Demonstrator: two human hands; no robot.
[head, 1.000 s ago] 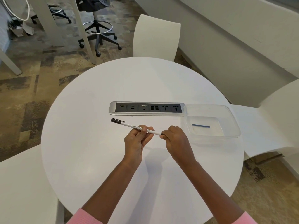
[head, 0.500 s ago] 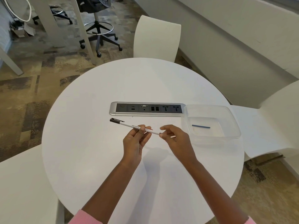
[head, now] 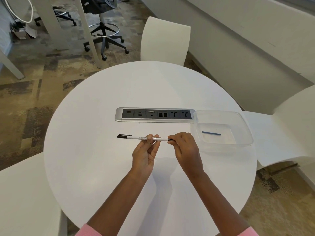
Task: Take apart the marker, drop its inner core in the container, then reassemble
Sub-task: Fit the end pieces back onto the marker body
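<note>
A white marker with a black cap at its left end is held level above the round white table. My left hand pinches the barrel near its middle, palm up. My right hand grips the marker's right end, where a small black end piece shows at the fingertips. A clear plastic container sits to the right on the table, and a thin blue inner core lies flat inside it.
A grey power and data socket strip is set into the table just beyond the marker. White chairs stand at the far side, right and near left. A black swivel stool stands on the carpet behind.
The marker has levelled out from a slight tilt. My right hand's fingers have closed back onto the marker's right end after sitting a little apart from it half a second ago.
</note>
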